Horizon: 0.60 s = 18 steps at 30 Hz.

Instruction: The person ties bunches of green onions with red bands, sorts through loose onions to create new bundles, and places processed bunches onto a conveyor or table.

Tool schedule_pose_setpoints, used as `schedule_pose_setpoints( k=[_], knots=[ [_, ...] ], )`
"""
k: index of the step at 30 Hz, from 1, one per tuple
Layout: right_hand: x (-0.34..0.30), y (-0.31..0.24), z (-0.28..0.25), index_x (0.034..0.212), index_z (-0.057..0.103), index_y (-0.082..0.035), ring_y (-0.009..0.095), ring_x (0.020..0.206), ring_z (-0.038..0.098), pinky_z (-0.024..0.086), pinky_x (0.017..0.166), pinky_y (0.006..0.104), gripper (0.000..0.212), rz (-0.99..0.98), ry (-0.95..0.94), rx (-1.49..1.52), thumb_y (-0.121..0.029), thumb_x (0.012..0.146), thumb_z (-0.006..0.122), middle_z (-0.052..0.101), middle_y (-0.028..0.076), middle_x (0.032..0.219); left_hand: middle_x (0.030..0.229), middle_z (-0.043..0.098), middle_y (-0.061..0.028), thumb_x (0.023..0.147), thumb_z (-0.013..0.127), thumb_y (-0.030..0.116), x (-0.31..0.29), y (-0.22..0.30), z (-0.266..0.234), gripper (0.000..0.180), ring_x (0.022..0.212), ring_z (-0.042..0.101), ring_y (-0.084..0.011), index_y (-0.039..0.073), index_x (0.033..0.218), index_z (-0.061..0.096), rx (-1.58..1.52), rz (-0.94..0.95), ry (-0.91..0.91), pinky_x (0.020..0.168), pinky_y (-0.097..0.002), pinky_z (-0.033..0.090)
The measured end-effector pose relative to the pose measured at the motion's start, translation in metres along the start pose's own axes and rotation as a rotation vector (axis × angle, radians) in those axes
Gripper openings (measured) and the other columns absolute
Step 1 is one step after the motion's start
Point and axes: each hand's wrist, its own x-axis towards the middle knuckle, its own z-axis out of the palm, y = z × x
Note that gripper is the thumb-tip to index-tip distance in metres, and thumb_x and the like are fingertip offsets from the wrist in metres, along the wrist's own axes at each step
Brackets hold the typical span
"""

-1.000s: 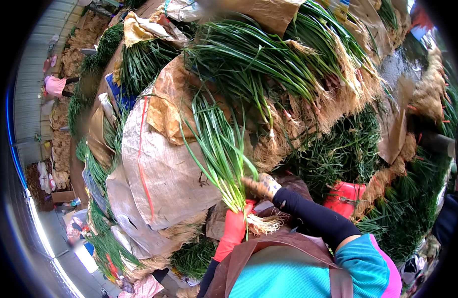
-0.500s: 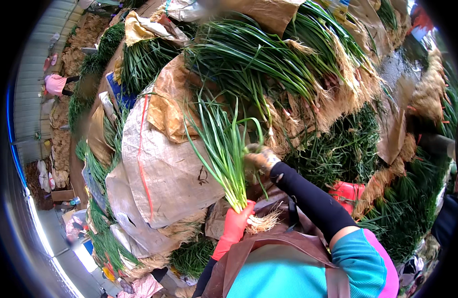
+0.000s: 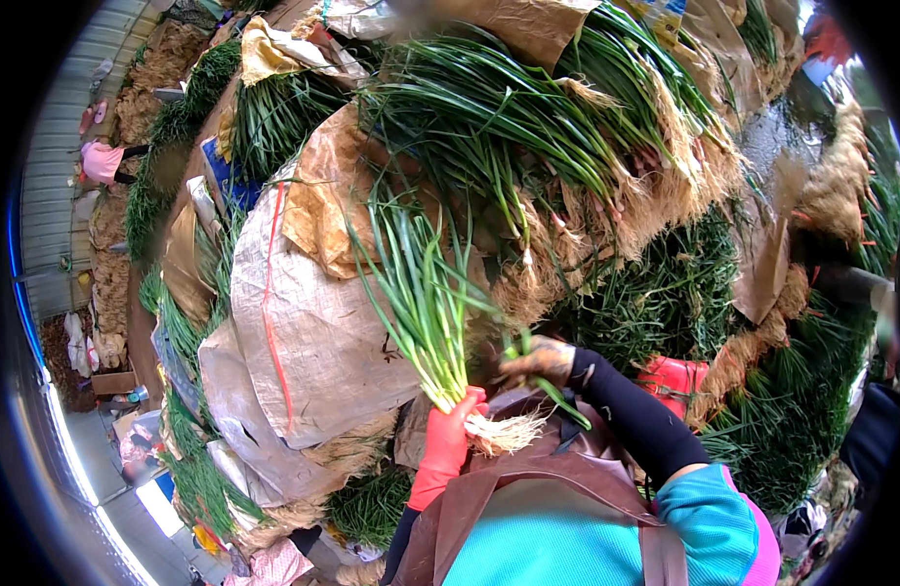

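Note:
A bunch of scallions (image 3: 432,313) stands upright in my left hand (image 3: 453,425), which wears a red glove and is closed around the white stems. Their pale roots (image 3: 509,433) stick out to the right below the grip. My right hand (image 3: 540,361), in a dirty glove under a black sleeve, is beside the bunch, closed on some loose green leaves (image 3: 564,402). These leaves are blurred and hang down toward the brown apron (image 3: 567,476). A large heap of scallions (image 3: 528,127) with roots facing right lies beyond both hands.
A whitish woven sack (image 3: 313,322) with a red stripe covers things at left. Discarded leaves (image 3: 665,293) pile up at right, near a red container (image 3: 672,384). More scallions (image 3: 792,410) lie farther right. A person in pink (image 3: 102,163) is bent over at far left.
My right hand has moved down and right, away from the upper leaves, drawing loose leaves along. The bunch in my left hand has shifted slightly left.

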Motion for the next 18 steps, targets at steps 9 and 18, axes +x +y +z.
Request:
schedule_pose_setpoints(
  k=[9, 18],
  knots=[
    [-0.010, -0.032, 0.028, 0.094, 0.061, -0.005, 0.030, 0.085, 0.062, 0.048, 0.073, 0.0383, 0.041, -0.168, 0.466, -1.126, -0.043, 0.080, 0.055, 0.063, 0.017, 0.086, 0.094, 0.060, -0.0097, 0.084, 0.055, 0.013, 0.011, 0.000, 0.000, 0.020, 0.076, 0.061, -0.0195, 0.000, 0.100, 0.056, 0.118, 0.044, -0.086, 0.070, -0.0319, 0.050],
    [0.008, -0.055, 0.039, 0.091, 0.061, -0.001, 0.022, 0.074, 0.061, 0.047, 0.070, 0.0327, 0.032, -0.430, 0.632, -0.296, -0.032, 0.082, 0.060, 0.064, 0.015, 0.082, 0.089, 0.062, -0.0101, 0.083, 0.059, 0.021, 0.015, 0.003, 0.002, 0.030, 0.084, 0.059, -0.0201, -0.001, 0.103, 0.056, -0.189, -0.049, -0.218, 0.072, -0.0304, 0.048]
  ],
)
